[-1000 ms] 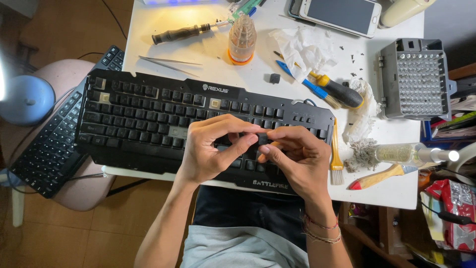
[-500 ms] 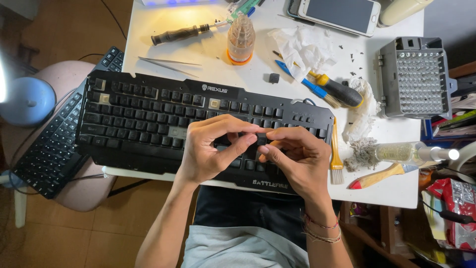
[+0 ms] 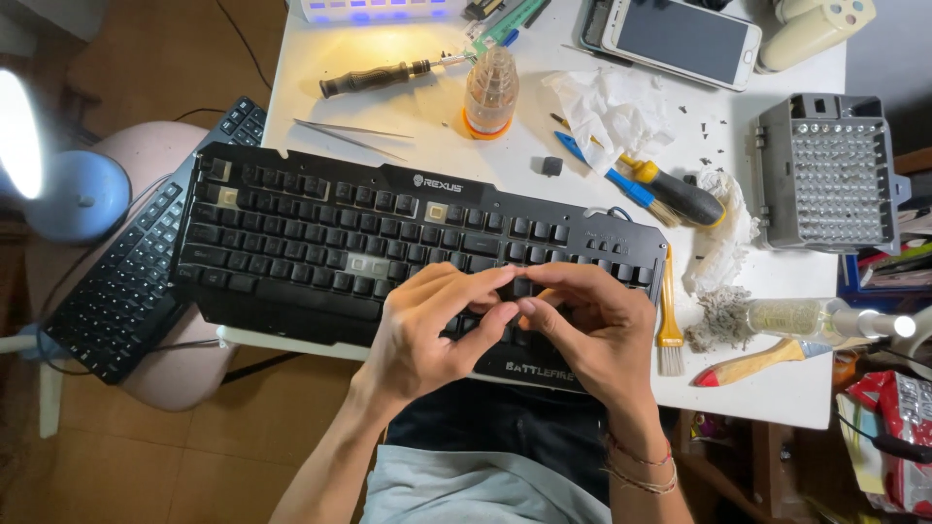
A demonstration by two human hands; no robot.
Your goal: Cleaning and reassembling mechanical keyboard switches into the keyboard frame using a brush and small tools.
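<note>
Two hands meet over the near right part of a black keyboard (image 3: 388,238) lying on a white table (image 3: 427,107).

The left hand (image 3: 427,325) and the right hand (image 3: 592,325) touch at the fingertips, pinching a small dark keycap (image 3: 521,288) between them just above the keyboard's lower rows; the fingers hide most of the cap and the keys beneath. A few keys are off the board, showing pale sockets. Just right of the keyboard lies a yellow brush (image 3: 668,320), with a clump of grey dust (image 3: 723,315) and a wooden-handled brush (image 3: 757,364) beyond it. Behind the keyboard are tweezers (image 3: 349,136), a screwdriver (image 3: 374,78), a small bottle (image 3: 489,92), crumpled tissue (image 3: 612,112), a loose keycap (image 3: 551,166) and a phone (image 3: 684,39). A grey bit case (image 3: 825,175) stands at the right edge. A second keyboard (image 3: 146,272) rests on a chair to the left, beside a blue lamp (image 3: 73,194).
</note>
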